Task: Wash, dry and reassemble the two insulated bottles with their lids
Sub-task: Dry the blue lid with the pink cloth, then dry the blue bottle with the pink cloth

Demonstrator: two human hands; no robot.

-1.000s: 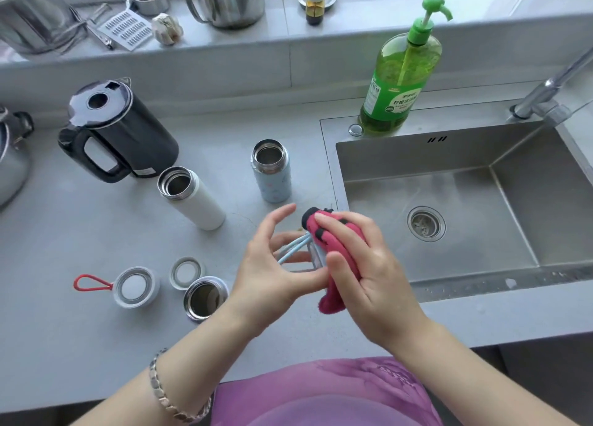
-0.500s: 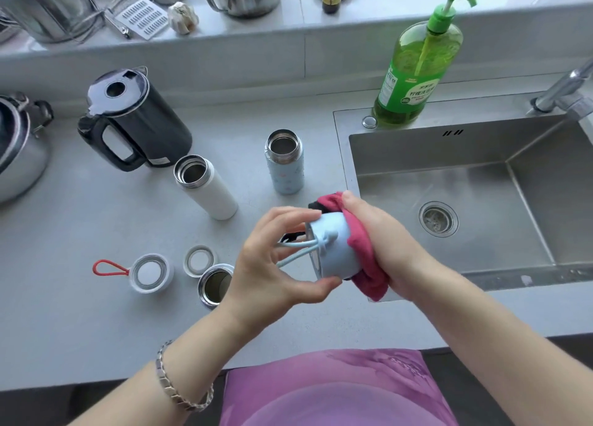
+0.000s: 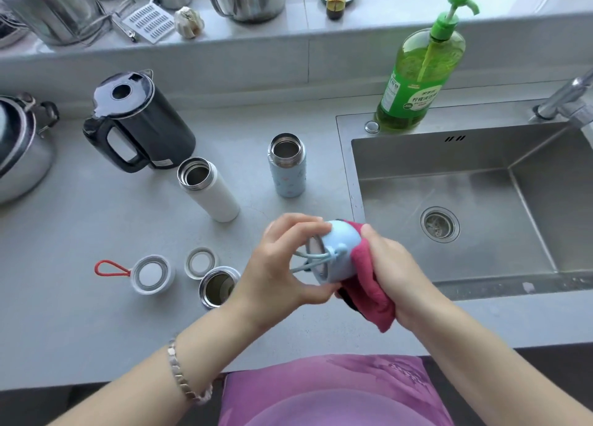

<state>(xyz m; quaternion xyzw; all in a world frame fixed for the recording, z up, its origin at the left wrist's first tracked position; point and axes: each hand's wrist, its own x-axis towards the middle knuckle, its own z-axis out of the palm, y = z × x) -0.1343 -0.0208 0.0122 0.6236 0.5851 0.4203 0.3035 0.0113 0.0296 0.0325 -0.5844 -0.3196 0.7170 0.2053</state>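
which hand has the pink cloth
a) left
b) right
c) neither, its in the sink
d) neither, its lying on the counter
b: the right hand grips the pink cloth and presses it against the blue lid, which the left hand holds.

A stainless-steel sink (image 3: pixel 417 159) is sunk into a pale grey stone counter (image 3: pixel 64 239), which stretches away to the sink's left and runs as a narrow band along its front edge. Behind the sink a low grey wall strip (image 3: pixel 256 66) rises to a glossy grey ledge (image 3: pixel 378 11) that catches soft daylight. A chrome tap (image 3: pixel 564 100) stands at the sink's back right corner.
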